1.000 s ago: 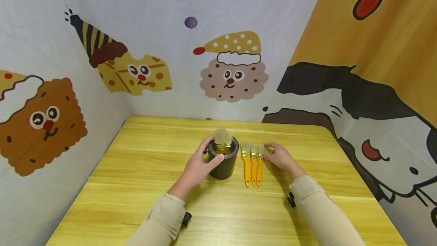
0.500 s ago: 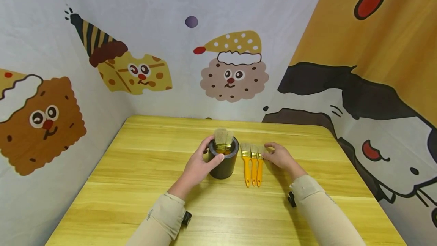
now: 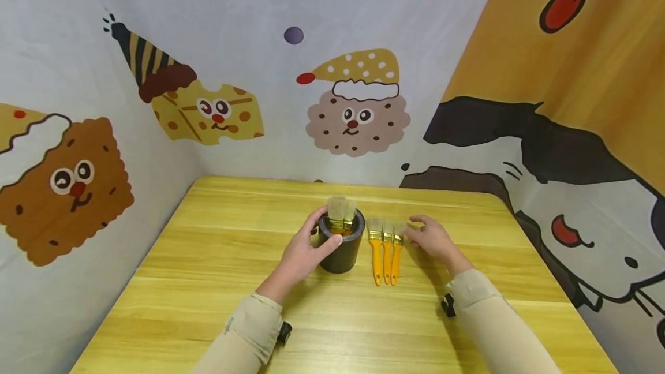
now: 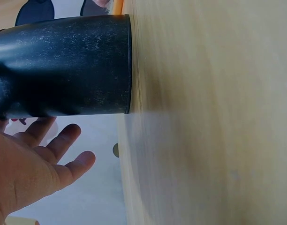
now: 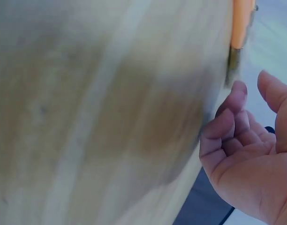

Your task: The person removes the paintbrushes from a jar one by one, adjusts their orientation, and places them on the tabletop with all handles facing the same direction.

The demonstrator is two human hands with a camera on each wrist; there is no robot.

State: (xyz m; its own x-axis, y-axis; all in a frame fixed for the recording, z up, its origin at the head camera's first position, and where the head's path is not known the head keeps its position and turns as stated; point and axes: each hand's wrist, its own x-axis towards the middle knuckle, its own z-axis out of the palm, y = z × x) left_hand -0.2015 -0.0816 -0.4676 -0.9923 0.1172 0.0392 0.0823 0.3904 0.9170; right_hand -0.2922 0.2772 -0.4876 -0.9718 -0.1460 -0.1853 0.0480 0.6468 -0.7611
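Note:
A black cylindrical cup [image 3: 340, 255] stands upright on the table, with upright paintbrushes [image 3: 340, 209] inside, bristles up; their handles are mostly hidden in it. My left hand [image 3: 305, 250] grips the cup near its rim, thumb at the front, fingers round the left side. In the left wrist view several fingers [image 4: 64, 143] spread below the dark cup wall [image 4: 64, 65]. Right of the cup lie three orange-handled paintbrushes [image 3: 387, 253] side by side, bristles away from me. Beside the rightmost one's bristles, my right hand [image 3: 433, 240] holds nothing, its fingers loosely bent and thumb apart.
The wooden table [image 3: 218, 293] reaches back to a cloth backdrop [image 3: 249, 62] printed with cartoon figures. That cloth also rises along the left and right sides. Each wrist wears a small black device.
My right hand has shifted slightly to the right, away from the brush bristles. The left hand and the cup stay in place; the head view has tilted a little.

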